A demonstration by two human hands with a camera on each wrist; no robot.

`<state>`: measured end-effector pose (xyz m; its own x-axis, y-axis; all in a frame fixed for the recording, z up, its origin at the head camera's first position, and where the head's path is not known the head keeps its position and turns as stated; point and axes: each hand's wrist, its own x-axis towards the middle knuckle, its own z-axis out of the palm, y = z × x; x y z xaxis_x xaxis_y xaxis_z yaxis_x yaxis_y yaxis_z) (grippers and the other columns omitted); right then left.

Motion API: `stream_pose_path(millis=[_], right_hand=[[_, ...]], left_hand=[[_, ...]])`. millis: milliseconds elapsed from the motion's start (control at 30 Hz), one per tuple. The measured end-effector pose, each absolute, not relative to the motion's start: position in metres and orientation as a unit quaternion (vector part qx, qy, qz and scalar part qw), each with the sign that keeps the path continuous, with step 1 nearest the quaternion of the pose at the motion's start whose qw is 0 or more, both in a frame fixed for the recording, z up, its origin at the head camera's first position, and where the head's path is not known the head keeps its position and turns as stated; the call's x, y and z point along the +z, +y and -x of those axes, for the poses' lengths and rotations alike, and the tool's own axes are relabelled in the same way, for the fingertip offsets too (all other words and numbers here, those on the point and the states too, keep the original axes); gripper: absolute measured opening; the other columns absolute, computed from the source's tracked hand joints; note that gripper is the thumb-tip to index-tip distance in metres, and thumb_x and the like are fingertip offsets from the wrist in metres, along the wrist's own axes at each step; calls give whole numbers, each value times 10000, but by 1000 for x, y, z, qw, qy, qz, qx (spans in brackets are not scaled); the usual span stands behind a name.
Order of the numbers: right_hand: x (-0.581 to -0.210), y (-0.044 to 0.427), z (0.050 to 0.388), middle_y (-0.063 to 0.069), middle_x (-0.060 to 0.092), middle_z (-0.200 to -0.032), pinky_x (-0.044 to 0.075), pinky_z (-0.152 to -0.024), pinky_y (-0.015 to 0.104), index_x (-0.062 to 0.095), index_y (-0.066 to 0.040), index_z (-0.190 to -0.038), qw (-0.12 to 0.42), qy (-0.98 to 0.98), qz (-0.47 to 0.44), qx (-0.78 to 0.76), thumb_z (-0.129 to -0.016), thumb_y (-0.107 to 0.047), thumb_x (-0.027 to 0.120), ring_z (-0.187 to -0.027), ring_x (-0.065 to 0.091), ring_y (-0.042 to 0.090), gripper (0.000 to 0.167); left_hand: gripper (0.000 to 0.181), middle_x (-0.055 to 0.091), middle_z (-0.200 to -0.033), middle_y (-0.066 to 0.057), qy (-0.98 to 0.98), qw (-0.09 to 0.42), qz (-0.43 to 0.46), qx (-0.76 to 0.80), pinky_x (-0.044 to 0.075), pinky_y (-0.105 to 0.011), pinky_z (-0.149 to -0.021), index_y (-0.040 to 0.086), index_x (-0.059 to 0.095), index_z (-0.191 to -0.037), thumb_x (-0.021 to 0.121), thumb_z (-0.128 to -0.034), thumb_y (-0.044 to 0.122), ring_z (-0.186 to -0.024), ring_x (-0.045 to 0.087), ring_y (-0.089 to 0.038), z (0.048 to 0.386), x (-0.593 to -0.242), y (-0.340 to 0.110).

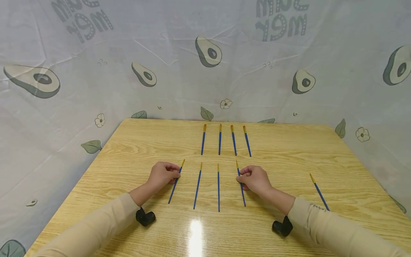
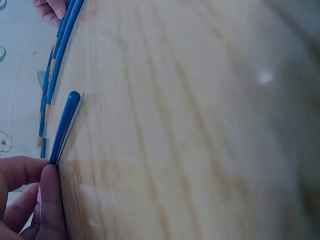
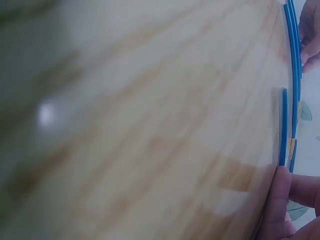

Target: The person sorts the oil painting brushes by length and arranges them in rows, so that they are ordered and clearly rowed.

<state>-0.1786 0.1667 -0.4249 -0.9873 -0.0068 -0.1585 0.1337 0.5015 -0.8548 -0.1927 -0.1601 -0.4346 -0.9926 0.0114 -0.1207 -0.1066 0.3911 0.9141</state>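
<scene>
My left hand [image 1: 163, 175] pinches a thin blue-handled paintbrush [image 1: 174, 187] between thumb and fingers, its bristle end pointing away from me. On the other side, my right hand [image 1: 256, 179] pinches a similar paintbrush [image 1: 242, 194]. Between the hands, two more thin paintbrushes, a left one [image 1: 197, 188] and a right one [image 1: 218, 189], lie side by side on the table. The left wrist view shows the rounded handle end of the held brush [image 2: 66, 122] close to the wood. In the right wrist view, the other held brush [image 3: 284, 125] has its handle end along the tabletop.
Farther back on the wooden table [image 1: 154, 142] lies a row of several wider-tipped brushes [image 1: 219, 142]. Another thin brush [image 1: 320, 194] lies at the right, its lower end reaching the right sleeve [image 1: 340, 228]. Behind the table hangs a pale avocado-print cloth [image 1: 179, 85].
</scene>
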Motion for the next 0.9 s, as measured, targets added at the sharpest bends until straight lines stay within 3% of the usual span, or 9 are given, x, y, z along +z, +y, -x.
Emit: stream_pose_path(millis=[900], right_hand=[[-419, 171, 179, 99, 574, -850, 580, -598, 286, 613, 91, -1107, 112, 829, -44, -546, -883, -25, 695, -647, 627, 147, 264]], left_hand=[[186, 701, -870, -85, 828, 58, 29, 557, 581, -295, -609, -40, 728, -1023, 709, -839, -22, -696, 661, -153, 194, -439, -162]])
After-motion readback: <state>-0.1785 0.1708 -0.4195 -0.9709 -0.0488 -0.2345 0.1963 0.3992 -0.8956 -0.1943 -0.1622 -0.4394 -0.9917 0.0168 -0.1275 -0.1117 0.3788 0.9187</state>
